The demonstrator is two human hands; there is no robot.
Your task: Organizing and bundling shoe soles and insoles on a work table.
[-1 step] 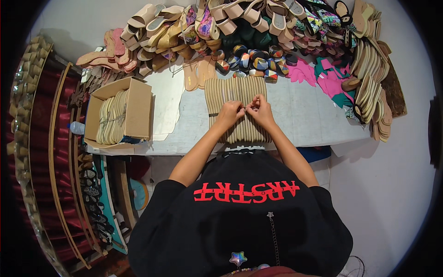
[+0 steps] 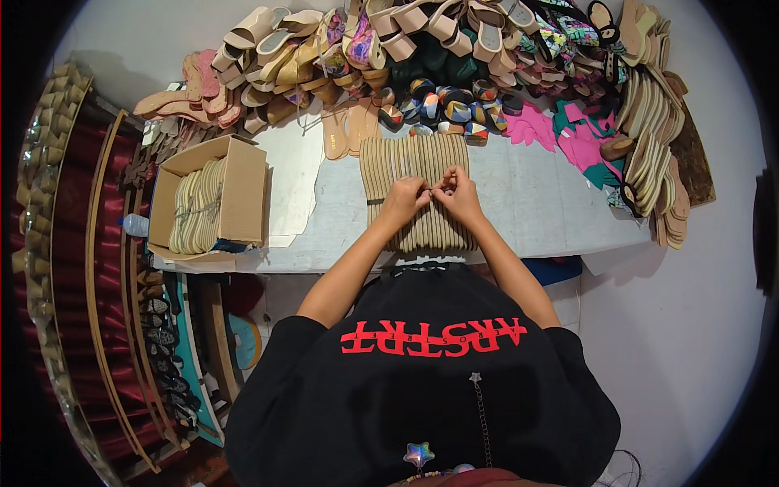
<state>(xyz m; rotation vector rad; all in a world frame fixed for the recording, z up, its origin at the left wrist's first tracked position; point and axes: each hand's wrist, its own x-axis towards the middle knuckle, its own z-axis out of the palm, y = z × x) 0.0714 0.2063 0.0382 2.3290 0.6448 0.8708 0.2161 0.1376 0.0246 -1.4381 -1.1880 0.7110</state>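
Note:
A row of tan shoe soles (image 2: 414,154) stands on edge, packed side by side, on the table in front of me. A thin dark tie strip (image 2: 376,201) runs around the bundle and shows at its left side. Over the middle of the soles, my left hand (image 2: 404,199) and my right hand (image 2: 459,197) meet fingertip to fingertip. Each pinches with thumb and forefinger at the strip; its ends between the fingers are too small to see well. Both wrists rest close above the soles.
On the left stands an open cardboard box (image 2: 247,191) holding another tied bundle of soles. Sandals (image 2: 487,40) pile along the back wall, with patterned heels (image 2: 442,105) before them. Pink cut pieces (image 2: 531,126) and stacked soles (image 2: 649,138) lie on the right. Racks (image 2: 101,187) line the left.

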